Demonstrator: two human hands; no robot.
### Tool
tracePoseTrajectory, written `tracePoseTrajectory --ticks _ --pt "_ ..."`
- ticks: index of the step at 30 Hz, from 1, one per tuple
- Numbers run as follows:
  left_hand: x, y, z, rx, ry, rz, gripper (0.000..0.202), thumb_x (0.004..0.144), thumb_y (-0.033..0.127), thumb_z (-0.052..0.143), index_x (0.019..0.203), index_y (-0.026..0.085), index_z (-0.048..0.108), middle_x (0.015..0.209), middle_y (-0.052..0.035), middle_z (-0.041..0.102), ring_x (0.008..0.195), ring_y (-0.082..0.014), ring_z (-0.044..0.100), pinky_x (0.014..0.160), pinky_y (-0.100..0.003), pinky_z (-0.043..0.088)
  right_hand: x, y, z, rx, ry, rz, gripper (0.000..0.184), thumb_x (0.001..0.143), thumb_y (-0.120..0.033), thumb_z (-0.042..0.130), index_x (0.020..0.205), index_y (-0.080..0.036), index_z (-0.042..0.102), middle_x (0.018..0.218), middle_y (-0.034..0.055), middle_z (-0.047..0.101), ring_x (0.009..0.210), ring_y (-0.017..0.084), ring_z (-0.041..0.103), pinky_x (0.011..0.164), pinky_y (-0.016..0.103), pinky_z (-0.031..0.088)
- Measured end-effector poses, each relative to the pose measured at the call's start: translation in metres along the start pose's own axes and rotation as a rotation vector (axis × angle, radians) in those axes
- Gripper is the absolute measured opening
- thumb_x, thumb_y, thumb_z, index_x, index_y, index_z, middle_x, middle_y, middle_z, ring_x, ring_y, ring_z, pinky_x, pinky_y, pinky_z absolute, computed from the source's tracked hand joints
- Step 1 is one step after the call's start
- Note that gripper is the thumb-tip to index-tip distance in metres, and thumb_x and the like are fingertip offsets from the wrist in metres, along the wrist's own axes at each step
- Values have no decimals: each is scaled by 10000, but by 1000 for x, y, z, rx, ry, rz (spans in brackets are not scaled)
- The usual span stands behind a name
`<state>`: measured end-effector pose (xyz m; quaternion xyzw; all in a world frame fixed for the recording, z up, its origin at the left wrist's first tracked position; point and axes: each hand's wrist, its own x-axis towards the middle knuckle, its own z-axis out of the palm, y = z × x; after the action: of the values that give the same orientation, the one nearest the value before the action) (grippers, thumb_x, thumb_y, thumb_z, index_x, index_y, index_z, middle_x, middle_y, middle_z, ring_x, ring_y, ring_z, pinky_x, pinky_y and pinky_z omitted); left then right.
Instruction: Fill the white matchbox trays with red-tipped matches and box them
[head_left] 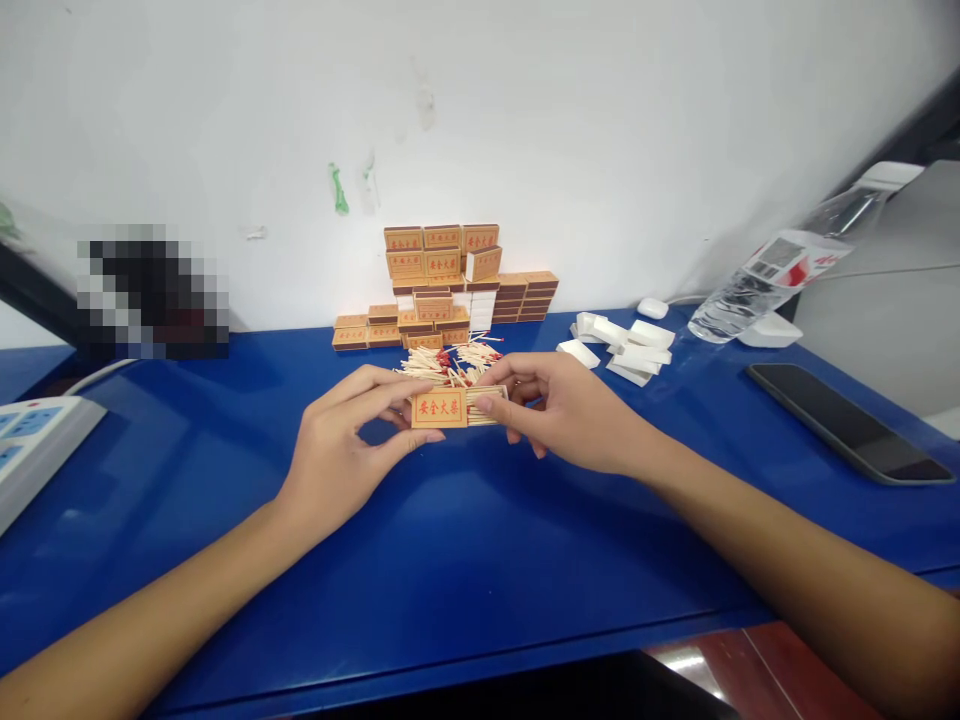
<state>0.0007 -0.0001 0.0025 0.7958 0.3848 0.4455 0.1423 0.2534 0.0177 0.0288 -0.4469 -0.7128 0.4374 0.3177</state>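
Note:
Between my two hands is an orange matchbox point(439, 408) with red lettering, its inner tray point(495, 392) slid partway out to the right and full of matches. My left hand point(349, 425) grips the sleeve at its left end, thumb below and fingers above. The thumb and fingers of my right hand point(559, 410) pinch the tray at its right side. Just behind the box lies a loose pile of red-tipped matches point(427, 362). Several closed matchboxes point(442, 262) are stacked beyond it against the wall.
White empty trays point(637, 350) lie in a heap at the right, near a small white case point(652, 308). A water bottle point(795, 255) leans farther right, behind a dark phone point(847, 425). A white power strip point(45, 450) sits on the blue table point(450, 560) at the left.

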Motion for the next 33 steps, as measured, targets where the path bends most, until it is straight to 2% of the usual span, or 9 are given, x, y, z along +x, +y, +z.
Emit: tracePoseTrajectory --ticks 4,10,15,20,26,28,31,33 --pt "-1 -1 1 -68 -6 -65 409 835 241 897 1225 266 776 1096 -9 717 812 -107 681 768 -262 660 0 2 4 122 17 16 350 882 -483 796 1043 -191 692 656 -17 641 572 155 645 421 262 527" --pt "2 1 2 -238 10 -228 439 807 308 917 1230 290 800 1190 -30 736 848 -116 701 767 -246 690 2 8 4 211 40 6 336 917 -483 776 1056 -190 690 637 -31 664 459 113 589 411 237 481" --pt "1 5 4 -353 41 -310 511 773 291 940 1262 293 793 1246 -41 778 926 -152 768 841 -269 710 2 5 9 293 132 16 365 902 -489 794 1040 -169 686 656 -20 684 454 117 624 423 240 511" --pt "-1 7 3 -251 97 -246 515 772 269 939 1264 308 791 1247 -19 802 924 -170 805 876 -291 711 -3 -1 17 391 175 -13 374 908 -488 788 1067 -172 664 650 -25 692 503 161 706 483 275 596" --pt "0 5 -2 -72 40 -79 515 807 239 916 1294 322 773 1195 3 822 921 -183 824 930 -310 693 -1 -3 8 345 51 -30 339 899 -459 808 1033 -164 712 594 -36 671 447 131 658 417 235 550" --pt "0 5 -1 -56 50 -60 522 808 235 915 1302 316 767 1176 3 827 905 -180 825 923 -308 693 -1 -2 10 373 48 -29 345 901 -466 806 1043 -163 721 607 -28 687 465 137 672 443 247 574" --pt "-1 8 1 -44 90 -63 530 804 238 919 1306 310 764 1135 7 837 868 -172 823 904 -305 696 -3 -1 20 447 107 -30 368 935 -466 770 1131 -158 725 749 26 765 580 166 741 564 302 654" --pt "-2 9 3 -20 115 -39 525 802 241 921 1300 308 767 1125 9 839 865 -172 822 904 -309 696 -4 0 26 470 140 -35 443 966 -493 727 1255 -158 708 974 88 809 722 191 780 653 346 691"
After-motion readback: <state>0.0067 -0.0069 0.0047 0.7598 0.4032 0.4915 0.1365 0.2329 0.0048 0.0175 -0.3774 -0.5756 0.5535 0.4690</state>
